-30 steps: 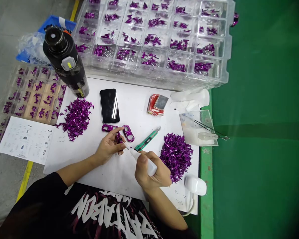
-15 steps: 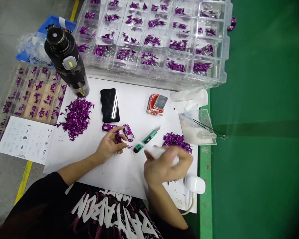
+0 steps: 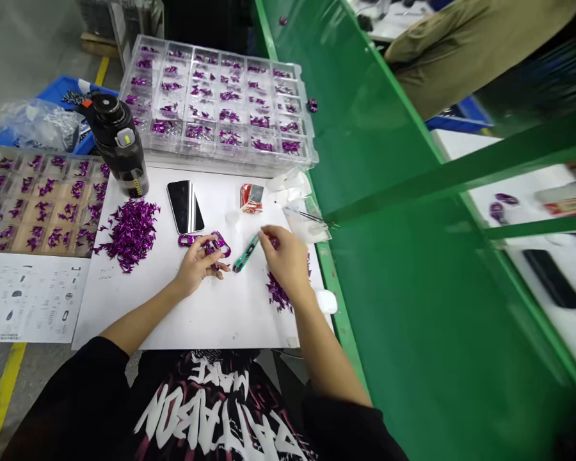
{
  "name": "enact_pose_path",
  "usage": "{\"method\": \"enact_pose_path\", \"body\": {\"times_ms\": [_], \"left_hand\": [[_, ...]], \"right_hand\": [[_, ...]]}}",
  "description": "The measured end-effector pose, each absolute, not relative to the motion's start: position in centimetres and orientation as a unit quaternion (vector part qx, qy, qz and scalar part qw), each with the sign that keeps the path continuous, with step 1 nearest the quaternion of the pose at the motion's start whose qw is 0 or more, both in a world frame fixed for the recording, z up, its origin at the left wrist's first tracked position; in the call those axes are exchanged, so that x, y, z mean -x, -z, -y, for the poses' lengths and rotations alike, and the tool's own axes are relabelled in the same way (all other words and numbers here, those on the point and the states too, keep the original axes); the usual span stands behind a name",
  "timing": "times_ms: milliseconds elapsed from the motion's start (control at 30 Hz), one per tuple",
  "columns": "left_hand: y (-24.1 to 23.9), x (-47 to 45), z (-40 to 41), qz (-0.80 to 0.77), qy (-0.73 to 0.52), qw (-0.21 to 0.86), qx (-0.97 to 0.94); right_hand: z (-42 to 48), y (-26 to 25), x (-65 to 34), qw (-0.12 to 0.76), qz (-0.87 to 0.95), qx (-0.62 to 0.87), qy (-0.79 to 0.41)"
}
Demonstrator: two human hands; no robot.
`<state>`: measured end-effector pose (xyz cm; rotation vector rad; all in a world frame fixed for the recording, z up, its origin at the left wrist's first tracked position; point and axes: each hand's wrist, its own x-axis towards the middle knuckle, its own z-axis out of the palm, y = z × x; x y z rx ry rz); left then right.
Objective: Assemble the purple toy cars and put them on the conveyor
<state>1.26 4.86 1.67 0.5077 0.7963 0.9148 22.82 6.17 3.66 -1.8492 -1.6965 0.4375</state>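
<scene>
My left hand point(image 3: 196, 264) rests on the white sheet point(image 3: 173, 307), its fingers closed on a small purple part point(image 3: 217, 247); another purple frame part point(image 3: 187, 241) lies just beside it. My right hand point(image 3: 286, 261) lies palm down on the right-hand pile of purple pieces point(image 3: 277, 296). Its fingertips are curled together at the pile's far edge, and what they pinch is too small to name. A green utility knife point(image 3: 245, 253) lies between the two hands.
A phone point(image 3: 185, 206), a black bottle point(image 3: 120, 148), a second purple pile point(image 3: 129, 232) and a red packet point(image 3: 252, 197) lie on the sheet. Clear compartment trays point(image 3: 211, 102) stand behind and at the left point(image 3: 38, 198). Tweezers point(image 3: 312, 219) lie right; a green partition point(image 3: 388, 192) stands alongside.
The white applicator bottle has left my right hand, which moved right and forward onto the purple pile. My head lifted and turned right, so the view widened. My left hand stayed put.
</scene>
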Motion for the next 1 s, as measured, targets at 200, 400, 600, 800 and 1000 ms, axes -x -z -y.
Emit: {"method": "enact_pose_path", "body": {"times_ms": [200,400,600,800,1000], "left_hand": [[-1.1,-1.2,-4.9,-0.352,-0.430,0.794,-0.247],[-1.0,-1.2,-4.8,-0.363,-0.424,0.785,-0.267],[-2.3,-0.9,-3.9,-0.388,-0.421,0.768,-0.287],[-3.1,-1.2,-3.4,-0.410,-0.405,0.758,-0.304],[-2.8,-1.4,-3.9,-0.422,-0.388,0.762,-0.301]], "right_hand": [[5.0,-3.2,-26.1,0.217,0.653,0.720,-0.092],[6.4,1.1,-24.8,0.225,0.645,0.730,-0.015],[5.6,1.4,-25.1,0.234,0.674,0.700,0.017],[4.8,0.8,-26.0,0.232,0.693,0.682,0.013],[4.8,0.0,-26.0,0.274,0.649,0.710,0.009]]}}
